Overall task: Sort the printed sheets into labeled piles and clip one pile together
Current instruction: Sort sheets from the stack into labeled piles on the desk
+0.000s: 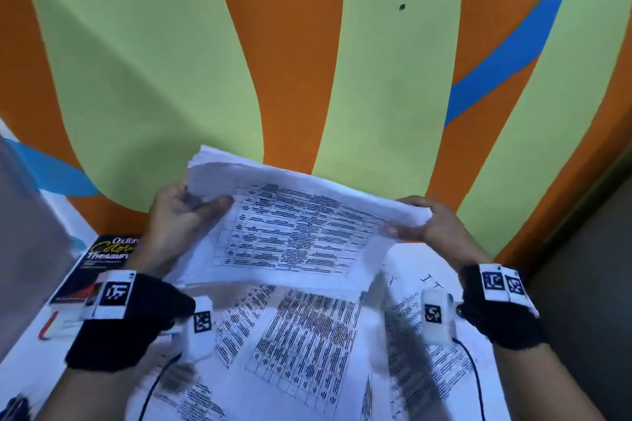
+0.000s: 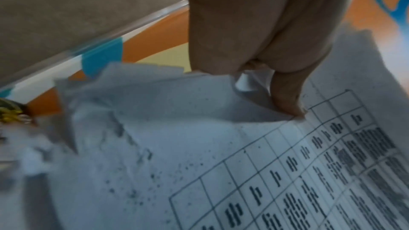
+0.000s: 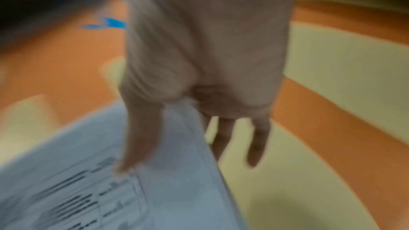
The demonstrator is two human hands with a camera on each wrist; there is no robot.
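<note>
Head view: a stack of printed sheets point(image 1: 290, 225) is held up above the counter point(image 1: 24, 349) by both hands.

The stack's left edge is pinched by the left hand point(image 1: 178, 219) — thumb point(image 2: 285, 97) pressed on the top sheet beside the printed table, fingers curled underneath. Its right edge is gripped by the right hand point(image 1: 434, 222), thumb on top and fingers below, as is seen, blurred, in the right wrist view. More printed sheets point(image 1: 307, 335) are spread loosely on the counter beneath the stack, overlapping. A dark thesaurus point(image 1: 99, 260) lies at the counter's left — partly hidden behind the left wrist.
</note>
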